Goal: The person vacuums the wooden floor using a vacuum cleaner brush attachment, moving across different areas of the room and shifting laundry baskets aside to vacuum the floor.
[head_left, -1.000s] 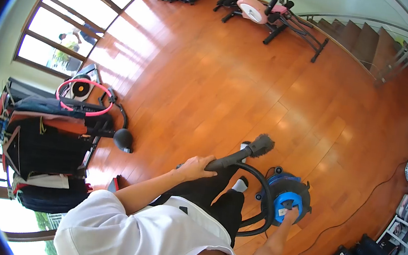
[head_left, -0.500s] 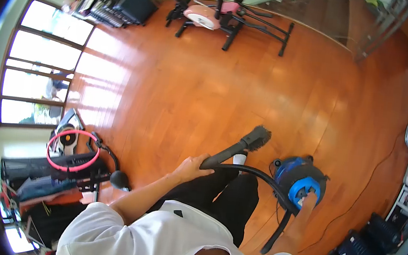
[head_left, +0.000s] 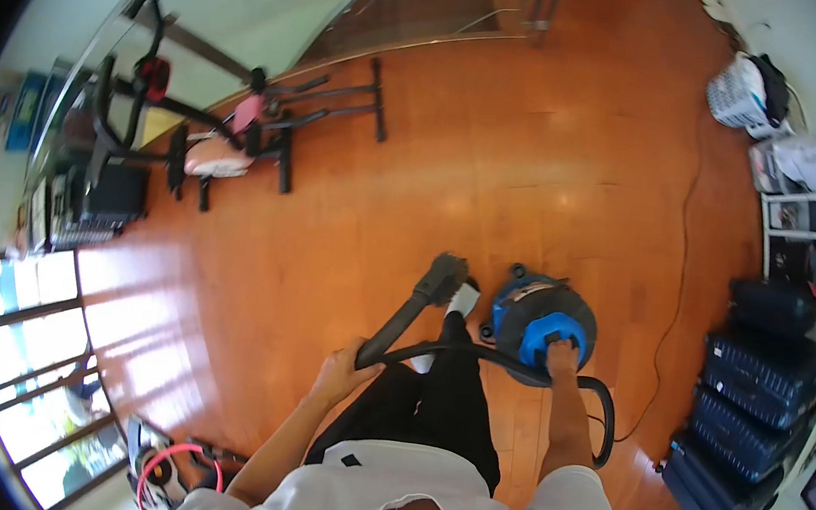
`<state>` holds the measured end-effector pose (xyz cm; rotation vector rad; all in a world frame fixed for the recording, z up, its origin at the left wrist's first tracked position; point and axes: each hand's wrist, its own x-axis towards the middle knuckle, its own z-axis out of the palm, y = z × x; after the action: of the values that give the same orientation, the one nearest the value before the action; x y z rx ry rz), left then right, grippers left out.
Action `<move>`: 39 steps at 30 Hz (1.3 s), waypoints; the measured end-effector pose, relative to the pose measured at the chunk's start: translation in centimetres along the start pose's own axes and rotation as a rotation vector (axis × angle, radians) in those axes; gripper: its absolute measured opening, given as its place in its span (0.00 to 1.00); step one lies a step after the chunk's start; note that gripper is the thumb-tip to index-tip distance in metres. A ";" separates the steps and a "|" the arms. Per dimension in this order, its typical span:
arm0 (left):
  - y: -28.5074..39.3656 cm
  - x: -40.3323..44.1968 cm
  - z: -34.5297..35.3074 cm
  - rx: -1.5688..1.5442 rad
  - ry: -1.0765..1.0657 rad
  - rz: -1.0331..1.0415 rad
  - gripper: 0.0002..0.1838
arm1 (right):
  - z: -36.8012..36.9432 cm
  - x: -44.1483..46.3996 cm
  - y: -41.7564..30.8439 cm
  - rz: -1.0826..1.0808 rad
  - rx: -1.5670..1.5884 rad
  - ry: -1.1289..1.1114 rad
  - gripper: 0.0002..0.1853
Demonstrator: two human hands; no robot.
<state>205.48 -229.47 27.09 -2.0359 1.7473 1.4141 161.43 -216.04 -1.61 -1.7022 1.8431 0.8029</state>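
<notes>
My left hand (head_left: 339, 375) is wrapped round the rear end of a dark vacuum wand (head_left: 393, 329), whose brush head (head_left: 443, 277) points forward over the wooden floor, beside my foot. From the wand a black hose (head_left: 507, 358) curves across my legs and loops on the right. A blue and black vacuum cleaner (head_left: 532, 315) stands on the floor to the right of my feet. My right hand (head_left: 562, 357) grips the handle on its blue top; the fingertips are partly hidden.
An exercise machine (head_left: 221, 155) stands at the upper left. Dark suitcases (head_left: 750, 430), a white shelf (head_left: 809, 235) and a laundry basket (head_left: 736, 94) line the right wall. A power cord (head_left: 686, 246) runs along the floor. A pink hoop (head_left: 144, 477) is at the lower left.
The view has turned right, so the windows and exercise machine sit lower and farther left. The wand now points more upright, and one foot has stepped forward. Both hands keep their grips.
</notes>
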 end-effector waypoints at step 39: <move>34.8 44.1 -13.9 -0.341 -0.061 0.233 0.27 | -27.2 28.6 12.1 0.633 0.764 0.182 0.18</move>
<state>180.49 -281.23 20.66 -1.9579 1.8761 1.9422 147.54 -254.89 -1.80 -0.7323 2.4218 0.0848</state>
